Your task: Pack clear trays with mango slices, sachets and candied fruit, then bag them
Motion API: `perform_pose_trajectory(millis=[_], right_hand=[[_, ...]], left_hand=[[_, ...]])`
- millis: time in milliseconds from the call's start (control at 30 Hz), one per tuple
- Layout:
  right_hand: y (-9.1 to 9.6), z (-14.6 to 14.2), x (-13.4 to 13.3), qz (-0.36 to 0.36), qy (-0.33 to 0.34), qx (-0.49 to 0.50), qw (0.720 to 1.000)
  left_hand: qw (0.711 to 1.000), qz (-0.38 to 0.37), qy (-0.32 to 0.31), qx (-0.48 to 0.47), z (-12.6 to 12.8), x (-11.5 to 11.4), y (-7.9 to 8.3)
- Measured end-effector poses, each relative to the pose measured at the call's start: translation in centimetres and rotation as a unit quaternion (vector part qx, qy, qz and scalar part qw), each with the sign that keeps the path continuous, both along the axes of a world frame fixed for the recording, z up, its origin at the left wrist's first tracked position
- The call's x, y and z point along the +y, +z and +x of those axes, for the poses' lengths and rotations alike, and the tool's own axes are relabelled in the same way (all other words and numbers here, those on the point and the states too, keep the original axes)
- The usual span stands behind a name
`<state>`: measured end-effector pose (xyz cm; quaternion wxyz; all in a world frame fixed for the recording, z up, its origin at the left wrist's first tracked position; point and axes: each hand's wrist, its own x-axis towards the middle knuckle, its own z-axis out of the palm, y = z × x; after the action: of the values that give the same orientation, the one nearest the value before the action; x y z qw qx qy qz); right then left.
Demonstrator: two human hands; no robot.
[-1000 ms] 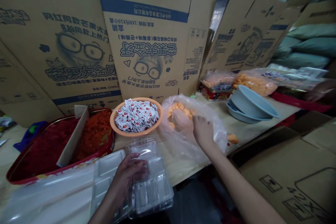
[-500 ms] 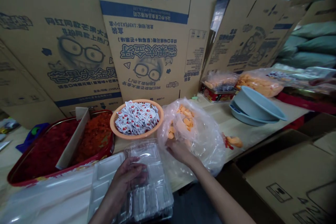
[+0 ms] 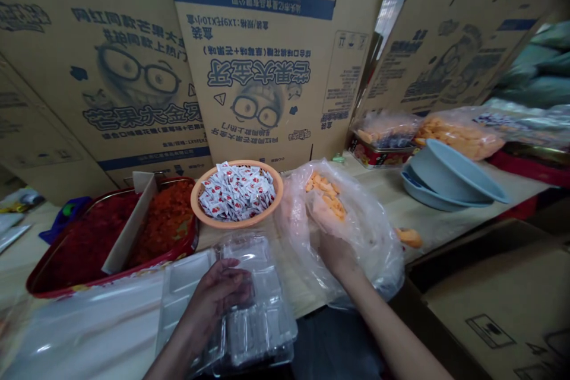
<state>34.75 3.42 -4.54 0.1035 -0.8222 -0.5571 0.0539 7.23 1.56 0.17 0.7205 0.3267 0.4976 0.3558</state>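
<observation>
My left hand [image 3: 218, 300] rests on a clear plastic compartment tray [image 3: 256, 314] at the table's near edge, fingers curled over its hinged lid. My right hand [image 3: 333, 249] is pushed inside a clear plastic bag [image 3: 356, 231] of orange snack pieces [image 3: 327, 196]; the film hides its fingers. Behind the tray stands an orange bowl [image 3: 236, 217] heaped with small red-and-white sachets. Left of it is a red tray [image 3: 111, 273] of red-orange shredded food, split by a cardboard divider.
Printed cardboard cartons [image 3: 262, 53] wall off the back of the table. Two stacked grey-blue basins [image 3: 449, 178] sit at the right, with more bags of orange snacks [image 3: 458, 133] behind. One loose orange piece [image 3: 409, 237] lies on the table. Cartons [image 3: 499, 303] stand below right.
My right hand drew back out of the bag's mouth, then went in again from lower down. The bag shifted and puffed up. My left hand stayed on the clear tray.
</observation>
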Motion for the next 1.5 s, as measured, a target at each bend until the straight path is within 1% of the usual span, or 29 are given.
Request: perform_pose_trajectory(millis=[100,200,267,333,400,467,500,533,567,600,633,667,700,733,767,800,833,900,967,1033,1100,1133,1200,1267,1333,1367,1400,1433,1500], right_hand=[[-0.4,-0.2,0.4,0.002,0.045,-0.028,0.999],[-0.4,-0.5,2.1,0.007,0.127,-0.052,0.991],[-0.4,-0.6,3.1,0.034,0.160,-0.042,0.986],[-0.5,-0.4,3.6,0.073,0.158,0.011,0.985],[-0.5,0.0,3.5,0.095,0.129,0.067,0.985],[0.1,0.6,3.0,0.121,0.079,0.112,0.983],[0.6,0.8,2.7,0.151,0.048,0.152,0.976],[1.4,0.9,2.2,0.190,0.018,0.212,0.958],[2.3,0.7,1.8,0.230,-0.011,0.295,0.927],[3.4,0.4,1.4,0.261,-0.034,0.389,0.883],[4.6,-0.2,1.0,0.270,-0.045,0.478,0.835],[5.7,-1.1,0.7,0.256,-0.040,0.551,0.793],[6.7,-2.1,0.4,0.229,-0.027,0.606,0.761],[7.5,-3.3,0.2,0.197,-0.008,0.644,0.739],[8.0,-4.6,0.1,0.166,0.011,0.667,0.727],[8.2,-6.0,0.1,0.141,0.029,0.677,0.722],[8.1,-7.2,0.1,0.126,0.041,0.678,0.723],[7.1,-9.3,0.4,0.118,0.058,0.653,0.746],[5.9,-10.8,0.8,0.118,0.089,0.599,0.787],[5.0,-11.5,1.1,0.108,0.140,0.516,0.838],[5.0,-11.8,1.0,0.096,0.197,0.419,0.881],[5.3,-11.7,0.9,0.097,0.222,0.376,0.894],[5.9,-10.9,0.8,0.130,0.250,0.321,0.904],[6.3,-9.1,0.9,0.199,0.222,0.289,0.910],[5.9,-6.5,1.3,0.246,0.145,0.220,0.933],[5.3,-5.0,1.6,0.238,0.104,0.164,0.952],[4.6,-3.6,1.9,0.187,0.090,0.104,0.973],[3.8,-2.3,2.1,0.116,0.097,0.050,0.987],[2.0,-0.6,2.5,0.006,0.121,-0.026,0.992]], left_hand=[[1.000,-0.005,0.006,-0.004,-0.1,0.0,0.1],[1.000,-0.016,0.016,-0.021,-0.2,-0.1,0.3],[0.998,-0.019,0.016,-0.050,-0.2,-0.1,0.5],[0.996,-0.021,0.012,-0.082,-0.3,-0.1,0.6],[0.994,-0.024,0.007,-0.104,-0.4,0.0,0.5],[0.993,-0.026,0.002,-0.115,-0.5,0.0,0.3],[0.993,-0.026,0.000,-0.118,-0.5,0.1,0.2],[0.992,-0.026,-0.001,-0.120,-0.5,0.1,0.0],[0.992,-0.027,-0.002,-0.122,-0.4,0.1,-0.1],[0.992,-0.028,-0.003,-0.124,-0.3,0.1,-0.2],[0.991,-0.029,-0.005,-0.127,-0.2,0.0,-0.2],[0.991,-0.030,-0.006,-0.131,0.0,0.0,-0.2],[0.990,-0.030,-0.006,-0.137,0.2,-0.1,-0.1],[0.989,-0.029,-0.005,-0.145,0.5,-0.2,0.0],[0.988,-0.027,-0.003,-0.153,0.7,-0.3,0.2],[0.986,-0.025,0.000,-0.162,1.0,-0.4,0.3],[0.985,-0.022,0.004,-0.171,1.2,-0.5,0.4],[0.982,-0.016,0.010,-0.189,1.6,-0.6,0.5],[0.977,-0.010,0.016,-0.211,1.8,-0.7,0.2],[0.974,-0.009,0.013,-0.226,1.8,-0.8,-0.2],[0.974,-0.015,0.007,-0.224,1.7,-1.0,-0.6],[0.975,-0.018,0.006,-0.221,1.7,-1.0,-0.7],[0.975,-0.020,0.009,-0.221,1.4,-1.0,-0.7],[0.975,-0.022,0.013,-0.222,0.8,-0.9,-0.5],[0.975,-0.025,0.012,-0.219,0.1,-0.7,-0.4],[0.976,-0.028,0.012,-0.216,-0.3,-0.7,-0.3],[0.976,-0.030,0.013,-0.214,-0.8,-0.6,-0.3],[0.977,-0.032,0.015,-0.213,-1.2,-0.5,-0.3],[0.978,-0.032,0.018,-0.207,-1.9,-0.5,-0.2]])
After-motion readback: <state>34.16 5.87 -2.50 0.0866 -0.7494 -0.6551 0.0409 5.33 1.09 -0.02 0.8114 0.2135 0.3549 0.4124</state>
